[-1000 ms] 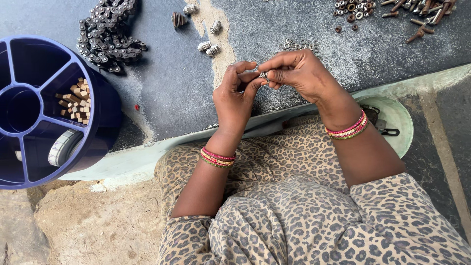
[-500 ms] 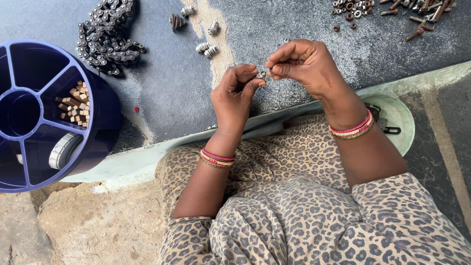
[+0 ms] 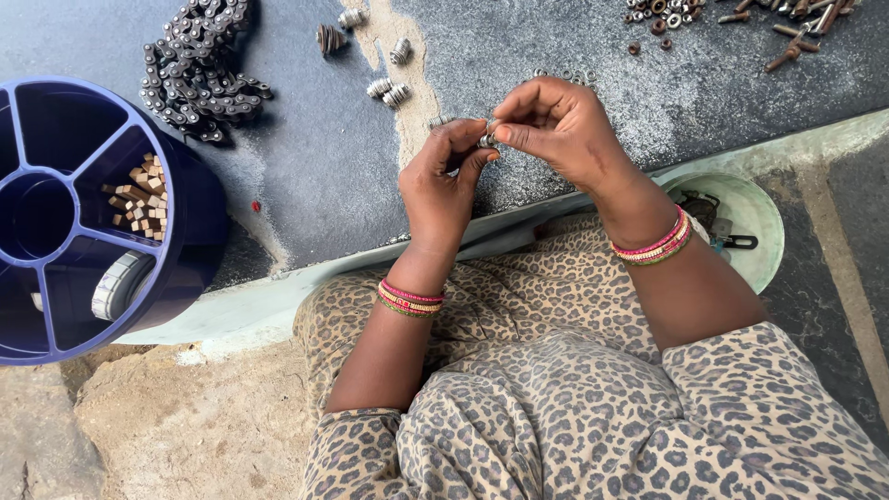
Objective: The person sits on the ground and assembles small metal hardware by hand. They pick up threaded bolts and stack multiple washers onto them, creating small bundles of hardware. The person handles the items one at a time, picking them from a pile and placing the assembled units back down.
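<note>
Both hands together, left hand [image 3: 449,181] and right hand [image 3: 560,130] pinching one small metal part [image 3: 485,139] between fingertips, mid-fitting I'd say; next needs steady fingertip alignment

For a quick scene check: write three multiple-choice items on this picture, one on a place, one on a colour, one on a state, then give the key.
1. Where does the pile of chain lie?
A. On the dark surface beyond the divided tub
B. Inside the green bowl
C. On the person's lap

2. What colour is the divided tub?
A. Red
B. Blue
C. White

3. How is the small metal part held?
A. Lying loose on the floor
B. In the left hand alone, right hand away
C. Pinched between the fingertips of the left hand and right hand

Key: 1 A, the chain lies on the dark ground above the tub. 2 B, its walls are blue. 3 C, both hands meet on it.
</note>
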